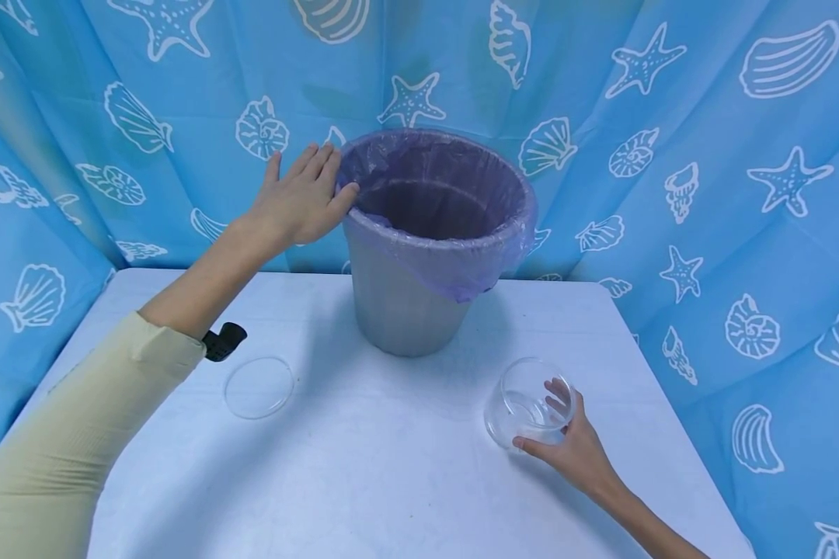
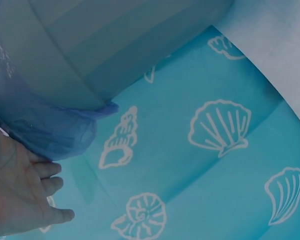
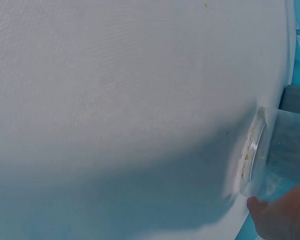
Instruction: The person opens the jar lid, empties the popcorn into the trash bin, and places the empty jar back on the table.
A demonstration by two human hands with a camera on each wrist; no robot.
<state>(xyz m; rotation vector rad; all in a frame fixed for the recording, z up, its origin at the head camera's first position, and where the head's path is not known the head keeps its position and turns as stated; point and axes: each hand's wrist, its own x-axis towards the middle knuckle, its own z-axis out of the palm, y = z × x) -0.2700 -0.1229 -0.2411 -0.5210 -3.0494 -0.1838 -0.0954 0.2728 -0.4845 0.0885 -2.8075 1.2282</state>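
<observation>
A grey trash can (image 1: 411,310) stands at the back of the table, its rim wrapped in a purple plastic liner (image 1: 454,264). My left hand (image 1: 301,198) lies at the left side of that rim, fingers straight and thumb against the liner; the left wrist view also has the left hand (image 2: 20,185) beside the liner. In my right hand (image 1: 575,439) is a clear glass bowl (image 1: 506,423), thumb on the near side and fingers round the far side. The right wrist view catches the bowl (image 3: 290,145) and part of the right hand (image 3: 285,212).
A thin clear round disc (image 1: 284,401) lies flat on the white tabletop (image 1: 363,466), left of the trash can. Blue curtains (image 1: 713,194) with shell and starfish prints surround the table at the back and sides. A black device (image 1: 225,341) sits at the left wrist.
</observation>
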